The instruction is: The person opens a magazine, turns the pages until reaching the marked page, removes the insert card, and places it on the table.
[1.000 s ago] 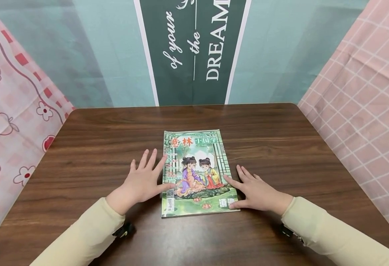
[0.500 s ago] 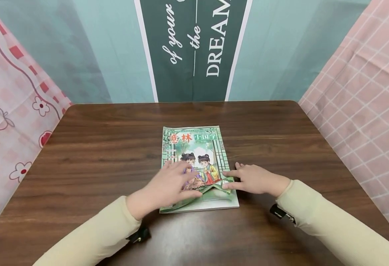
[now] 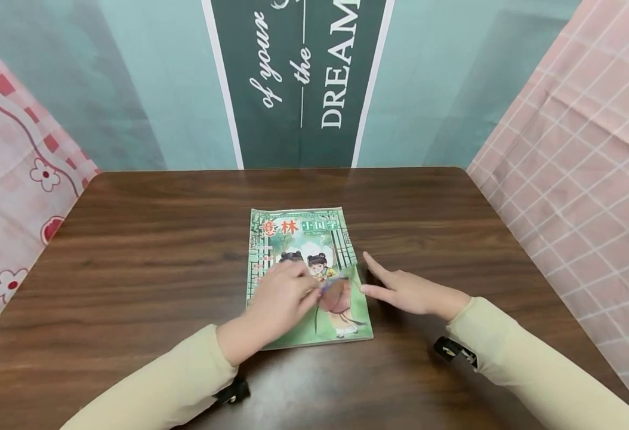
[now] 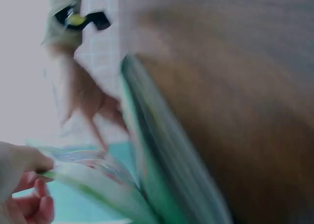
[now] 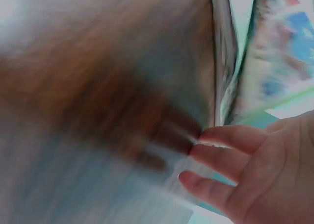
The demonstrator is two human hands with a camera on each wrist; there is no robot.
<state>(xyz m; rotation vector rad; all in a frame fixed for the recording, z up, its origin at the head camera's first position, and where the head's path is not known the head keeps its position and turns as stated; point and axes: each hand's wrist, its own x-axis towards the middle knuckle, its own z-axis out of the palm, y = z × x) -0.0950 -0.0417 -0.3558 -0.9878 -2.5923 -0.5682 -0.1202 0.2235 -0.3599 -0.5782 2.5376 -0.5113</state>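
Pinching: left hand (image 3: pixel 277 295), thumb and curled fingers nipping the edge of the front cover (image 4: pixel 95 177), which is peeled up
Right hand (image 3: pixel 411 291): fingers loosely spread, pretty wide
Magazine (image 3: pixel 298 245): lying under the left fingers, just beside the right fingertips (can't tell if they're touching it, tbh)
Inner page (image 3: pixel 357 322): green with a figure, showing between the two hands' fingers
Counter (image 3: pixel 427 221): brown woodgrain, reaching well beyond both sets of fingers

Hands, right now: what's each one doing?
Left hand: closed, pinching the raised cover of the magazine.
Right hand: open, holding nothing, at the magazine's right edge; contact unclear.
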